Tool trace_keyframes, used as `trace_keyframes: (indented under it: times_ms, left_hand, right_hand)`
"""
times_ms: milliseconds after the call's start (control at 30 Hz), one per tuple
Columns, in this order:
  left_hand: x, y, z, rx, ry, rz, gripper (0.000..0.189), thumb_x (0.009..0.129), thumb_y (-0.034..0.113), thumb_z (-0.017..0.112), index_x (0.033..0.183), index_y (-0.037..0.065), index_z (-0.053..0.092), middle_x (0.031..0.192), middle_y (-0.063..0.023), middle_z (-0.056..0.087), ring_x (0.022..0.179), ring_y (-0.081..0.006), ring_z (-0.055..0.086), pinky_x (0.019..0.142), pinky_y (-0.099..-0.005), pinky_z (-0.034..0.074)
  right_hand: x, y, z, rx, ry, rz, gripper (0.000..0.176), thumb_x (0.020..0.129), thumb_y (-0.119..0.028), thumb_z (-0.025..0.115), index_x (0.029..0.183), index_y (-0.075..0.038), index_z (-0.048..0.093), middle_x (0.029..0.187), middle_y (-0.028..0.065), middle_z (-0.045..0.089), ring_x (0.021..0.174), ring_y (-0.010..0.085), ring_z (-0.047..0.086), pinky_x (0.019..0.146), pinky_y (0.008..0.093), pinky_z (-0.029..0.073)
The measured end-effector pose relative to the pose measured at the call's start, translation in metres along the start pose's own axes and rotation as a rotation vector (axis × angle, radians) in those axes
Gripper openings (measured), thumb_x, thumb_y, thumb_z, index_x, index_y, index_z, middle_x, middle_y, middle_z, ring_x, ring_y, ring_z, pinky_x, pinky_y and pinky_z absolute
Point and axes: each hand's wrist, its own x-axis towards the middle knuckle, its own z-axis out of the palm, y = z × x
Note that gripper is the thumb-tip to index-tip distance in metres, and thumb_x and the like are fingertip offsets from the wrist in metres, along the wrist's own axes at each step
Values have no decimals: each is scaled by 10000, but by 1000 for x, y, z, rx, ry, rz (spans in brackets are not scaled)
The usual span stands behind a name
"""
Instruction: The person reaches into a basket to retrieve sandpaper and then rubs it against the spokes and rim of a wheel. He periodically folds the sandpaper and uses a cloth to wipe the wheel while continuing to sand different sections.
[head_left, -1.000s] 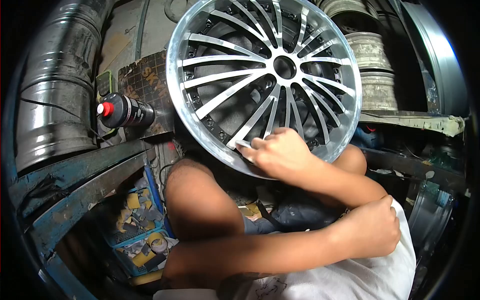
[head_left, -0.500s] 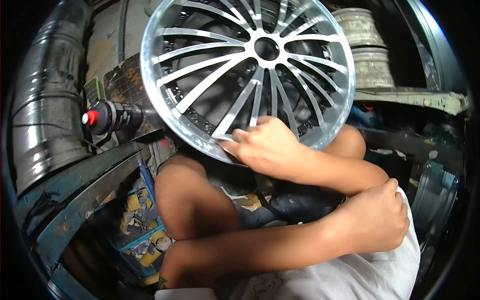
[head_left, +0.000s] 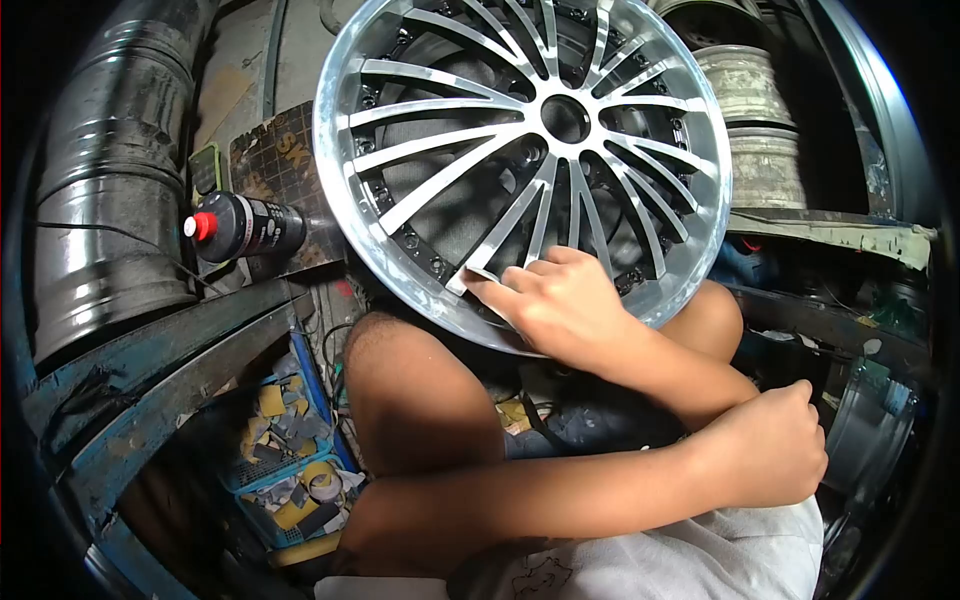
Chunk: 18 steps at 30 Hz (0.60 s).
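A multi-spoke alloy wheel rim (head_left: 440, 190), with bright spoke faces and a polished lip, leans in front of my knees. My right hand (head_left: 560, 305) is closed on a small folded piece of sandpaper (head_left: 484, 273), pressed to the outer end of a lower-left spoke; the fingers partly hide it. Across my lap lies my left forearm. My left hand (head_left: 765, 445) is curled closed around my right elbow, its fingertips mostly hidden.
A dark bottle with a red cap (head_left: 245, 228) lies left of the rim on a stained board (head_left: 270, 150). Blue baskets (head_left: 270, 475) hold sandpaper scraps at lower left. Stacked wheels (head_left: 755, 165) stand at upper right, with a large metal cylinder (head_left: 110, 200) at far left.
The view has shifted, so the rim and bottle appear slightly lower and further right. My right hand stays at the same spoke end with the sandpaper; my left hand stays at the elbow.
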Motion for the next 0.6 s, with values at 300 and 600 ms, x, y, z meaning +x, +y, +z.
trace_keyframes:
  times_ms: [300,600]
  left_hand:
    - [-5,-11,-8,47,-52,-25,174,837,219,669,776,73,740,714,-32,688,698,-205,651,723,-356,456]
    - [-7,-12,-39,7,-28,-71,214,887,240,648,816,70,757,750,-3,708,690,-178,637,678,-360,389]
  right_hand:
    - [1,10,2,24,-32,-57,486,845,-181,615,1321,-169,717,707,-12,597,579,160,635,572,314,463]
    - [10,2,-6,82,-70,-52,430,868,-187,614,1279,-154,735,716,12,658,567,199,661,553,345,509]
